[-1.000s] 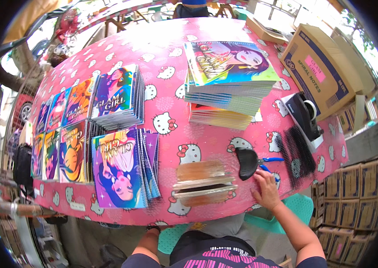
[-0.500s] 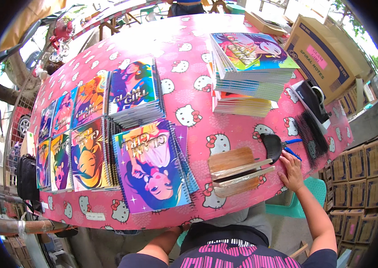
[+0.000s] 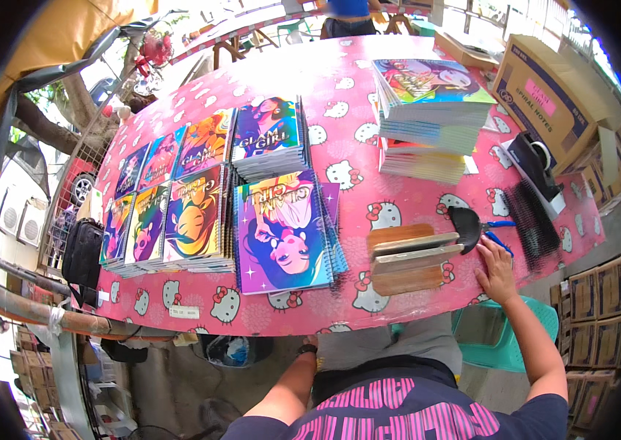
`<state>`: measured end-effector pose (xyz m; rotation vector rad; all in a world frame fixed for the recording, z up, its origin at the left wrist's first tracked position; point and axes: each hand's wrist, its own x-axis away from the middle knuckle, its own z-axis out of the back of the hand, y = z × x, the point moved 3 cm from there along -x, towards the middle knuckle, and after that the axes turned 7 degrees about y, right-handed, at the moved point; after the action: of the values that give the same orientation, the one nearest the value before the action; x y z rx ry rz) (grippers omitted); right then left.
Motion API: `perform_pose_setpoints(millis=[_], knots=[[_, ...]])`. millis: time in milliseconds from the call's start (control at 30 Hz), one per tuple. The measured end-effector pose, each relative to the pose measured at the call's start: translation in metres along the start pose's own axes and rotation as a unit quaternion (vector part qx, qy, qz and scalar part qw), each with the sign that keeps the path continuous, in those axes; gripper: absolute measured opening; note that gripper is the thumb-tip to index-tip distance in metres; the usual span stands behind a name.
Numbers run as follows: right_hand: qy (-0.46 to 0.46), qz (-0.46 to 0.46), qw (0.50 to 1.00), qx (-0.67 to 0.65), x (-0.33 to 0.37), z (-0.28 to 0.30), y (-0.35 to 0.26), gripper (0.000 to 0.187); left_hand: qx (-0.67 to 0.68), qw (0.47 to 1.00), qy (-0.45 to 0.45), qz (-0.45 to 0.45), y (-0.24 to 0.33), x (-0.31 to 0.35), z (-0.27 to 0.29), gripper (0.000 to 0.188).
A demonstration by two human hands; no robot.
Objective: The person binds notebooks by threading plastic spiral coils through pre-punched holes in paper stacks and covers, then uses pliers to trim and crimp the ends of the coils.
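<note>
While the right hand lies flat and empty by the blue scissors, grasp their handles squarely; the left hand hangs hidden, grip unclear.

one head-worn fisheye view looks steeply down from close above the pink table.

Left hand hidden under the table edge, far person cut off by frame top, boxes cut off right.
</note>
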<state>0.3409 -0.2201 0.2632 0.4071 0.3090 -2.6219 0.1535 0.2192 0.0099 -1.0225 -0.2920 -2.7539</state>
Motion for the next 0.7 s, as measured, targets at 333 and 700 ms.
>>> perform_pose_setpoints(millis=[333, 700], knots=[[0.147, -0.069, 0.977, -0.139, 0.011, -0.004, 0.012, 0.053, 0.220, 0.954, -0.171, 0.112, -0.125, 0.017, 0.090, 0.042], [0.010, 0.009, 0.847, -0.531, -0.044, 0.017, -0.170, 0.018, 0.473, 0.856, -0.014, 0.209, -0.165, 0.165, 0.231, 0.037]])
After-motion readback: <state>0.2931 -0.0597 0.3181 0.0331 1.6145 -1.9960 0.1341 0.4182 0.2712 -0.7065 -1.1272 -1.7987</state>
